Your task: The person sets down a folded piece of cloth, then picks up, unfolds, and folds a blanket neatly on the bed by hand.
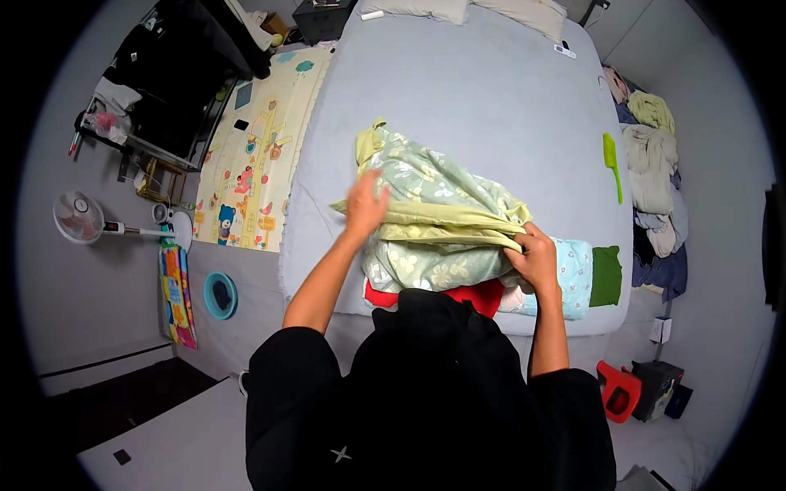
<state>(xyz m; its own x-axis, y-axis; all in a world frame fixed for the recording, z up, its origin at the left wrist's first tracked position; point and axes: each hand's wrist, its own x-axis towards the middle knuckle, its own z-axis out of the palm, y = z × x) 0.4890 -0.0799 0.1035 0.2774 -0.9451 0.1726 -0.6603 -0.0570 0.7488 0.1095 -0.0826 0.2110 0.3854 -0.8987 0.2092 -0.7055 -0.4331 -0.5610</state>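
Observation:
A green floral cloth point(442, 176) with a plain yellow-green border lies bunched at the near end of the bed; whether it is a pillowcase or another cover I cannot tell. My right hand point(534, 258) is closed on its border at the right side, where the folds gather. Over the left part of the border is my left hand point(366, 203), smeared by motion, so its fingers do not show clearly. A red cloth point(483, 296) peeks out under the near side. Beside my right hand lie a folded light-blue patterned cloth point(575, 278) and a dark green cloth point(606, 276).
The bed point(458, 74) has a grey sheet, with a bright green brush point(611, 159) near its right edge. Clothes point(651, 172) are piled along the right. At left are a patterned mat point(262, 155), a fan point(79, 217) and a blue basin point(219, 296).

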